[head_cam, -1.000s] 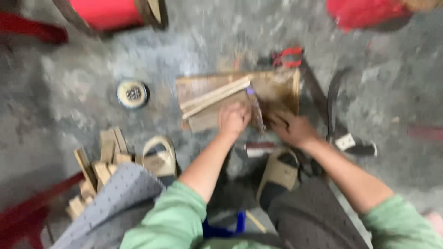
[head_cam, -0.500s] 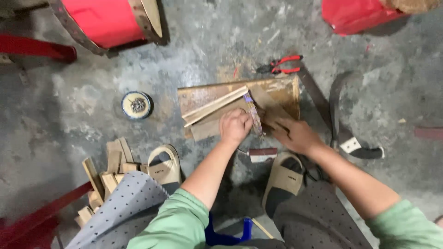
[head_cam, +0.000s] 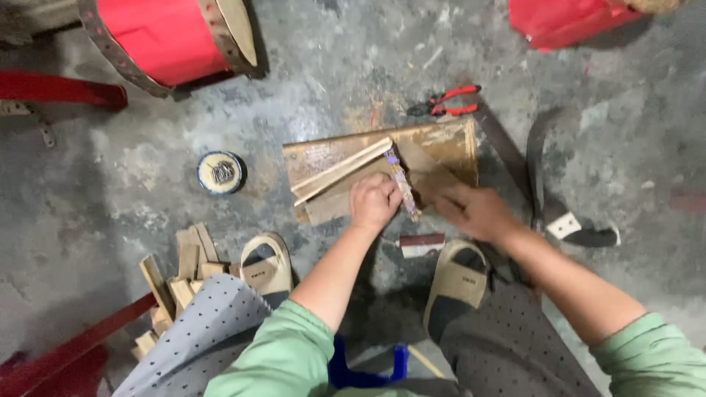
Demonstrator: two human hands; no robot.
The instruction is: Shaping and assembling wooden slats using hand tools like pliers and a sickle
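My left hand [head_cam: 373, 202] is fisted around a thin stick [head_cam: 403, 184] with a purple tip, pinning it upright across the wood board [head_cam: 441, 143] on the floor ahead of my sandals [head_cam: 268, 266]. My right hand [head_cam: 474, 212] lies flat on the board's near right part, blurred, fingers spread, gripping nothing I can tell. The board looks stiff, light, rough enough not to slip; its edges seem the best hold. The stick looks slender and might snap. Pliers [head_cam: 445, 103] lie just beyond.
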